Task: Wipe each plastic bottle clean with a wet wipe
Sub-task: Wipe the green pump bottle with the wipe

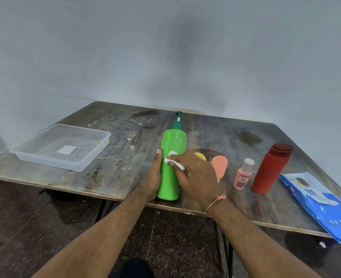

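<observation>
Left hand (152, 177) grips green bottle (170, 165), upright at table (105, 169) front edge; right hand (195, 177) pinches wipe (172, 159) vs its side. Hard rub w/ loose grip could tip it off the edge or into the yellow (200, 156) & peach (219, 166) bottles just beside.

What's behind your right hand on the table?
Partly hidden behind the right hand stand a yellow item and a peach-coloured bottle. Only the yellow item's top shows, so its shape cannot be told. The bottle's near side is covered too.

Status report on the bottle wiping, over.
Left hand grips green pump bottle. Right hand presses wet wipe on it. Nothing in the way.
</observation>
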Action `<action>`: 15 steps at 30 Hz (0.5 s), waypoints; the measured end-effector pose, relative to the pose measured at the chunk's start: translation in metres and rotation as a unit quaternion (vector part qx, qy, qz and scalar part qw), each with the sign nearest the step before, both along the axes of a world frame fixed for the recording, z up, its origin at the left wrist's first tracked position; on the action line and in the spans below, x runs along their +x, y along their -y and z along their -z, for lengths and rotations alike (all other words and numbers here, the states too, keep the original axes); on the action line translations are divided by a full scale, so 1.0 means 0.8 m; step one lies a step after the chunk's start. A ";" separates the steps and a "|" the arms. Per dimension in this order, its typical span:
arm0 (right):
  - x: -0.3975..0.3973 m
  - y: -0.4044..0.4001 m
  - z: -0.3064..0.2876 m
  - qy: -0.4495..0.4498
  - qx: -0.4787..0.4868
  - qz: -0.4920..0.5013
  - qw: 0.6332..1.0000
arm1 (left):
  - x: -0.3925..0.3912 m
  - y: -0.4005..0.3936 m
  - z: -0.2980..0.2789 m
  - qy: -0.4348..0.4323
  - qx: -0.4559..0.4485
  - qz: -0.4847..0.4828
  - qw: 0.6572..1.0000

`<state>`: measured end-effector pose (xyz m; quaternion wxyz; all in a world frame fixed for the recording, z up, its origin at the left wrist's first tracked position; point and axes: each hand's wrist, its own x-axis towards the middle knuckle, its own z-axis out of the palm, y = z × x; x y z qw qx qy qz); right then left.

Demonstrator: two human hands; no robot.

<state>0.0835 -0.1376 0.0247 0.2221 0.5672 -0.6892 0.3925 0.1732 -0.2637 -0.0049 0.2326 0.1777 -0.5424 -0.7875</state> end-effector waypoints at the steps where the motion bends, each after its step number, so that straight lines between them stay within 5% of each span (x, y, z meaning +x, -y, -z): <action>1: 0.001 -0.006 0.007 -0.017 0.024 -0.023 0.999 | 0.000 0.002 0.001 0.002 0.000 0.001 1.000; 5: -0.001 -0.028 0.028 -0.016 0.081 -0.082 0.993 | 0.000 0.009 0.003 0.019 0.011 -0.020 1.000; 15: -0.022 -0.008 0.008 0.130 -0.008 0.019 0.991 | -0.004 0.007 0.007 -0.014 0.020 -0.004 1.000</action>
